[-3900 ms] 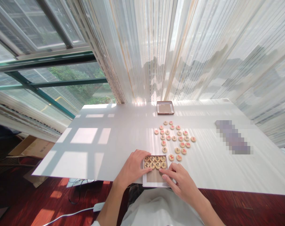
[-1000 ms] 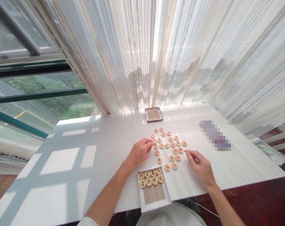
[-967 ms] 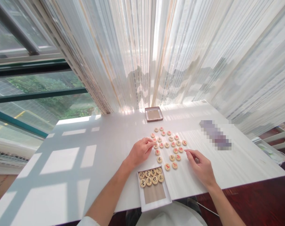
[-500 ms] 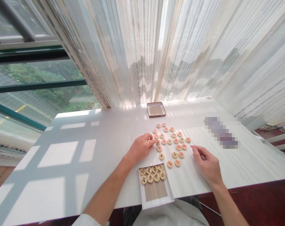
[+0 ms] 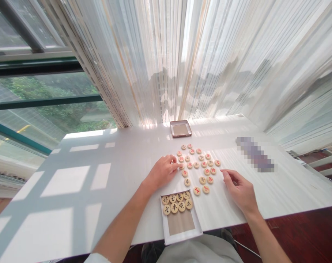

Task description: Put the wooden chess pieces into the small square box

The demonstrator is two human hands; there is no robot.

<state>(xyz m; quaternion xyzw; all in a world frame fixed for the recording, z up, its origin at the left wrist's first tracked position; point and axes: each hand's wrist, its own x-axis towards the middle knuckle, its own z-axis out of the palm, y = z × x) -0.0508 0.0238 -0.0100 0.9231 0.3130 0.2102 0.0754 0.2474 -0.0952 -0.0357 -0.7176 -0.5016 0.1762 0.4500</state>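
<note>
Loose round xiangqi pieces (image 5: 196,165), marked in red or black characters, lie scattered face up on the white table. My left hand (image 5: 166,168) rests at their left side, fingers bent and apart, a fingertip at the edge of one xiangqi piece (image 5: 182,166). I see no grip around that piece. To the right of the group, my right hand (image 5: 240,190) lies on the table with its fingers curled in and nothing visible in them. Near my body sits an open box tray (image 5: 196,225) with two rows of black-marked pieces in its far part.
A shallow box lid (image 5: 181,129) lies farther back on the table (image 5: 122,164). At the right is a blurred-out, elongated object (image 5: 255,155). Striped curtains (image 5: 160,73) hang behind the table, and a window (image 5: 59,95) is at the left.
The fingertip of my left hand has drawn slightly left, and the piece beside it shows more. My right hand stays in nearly the same place. The view has shifted a little.
</note>
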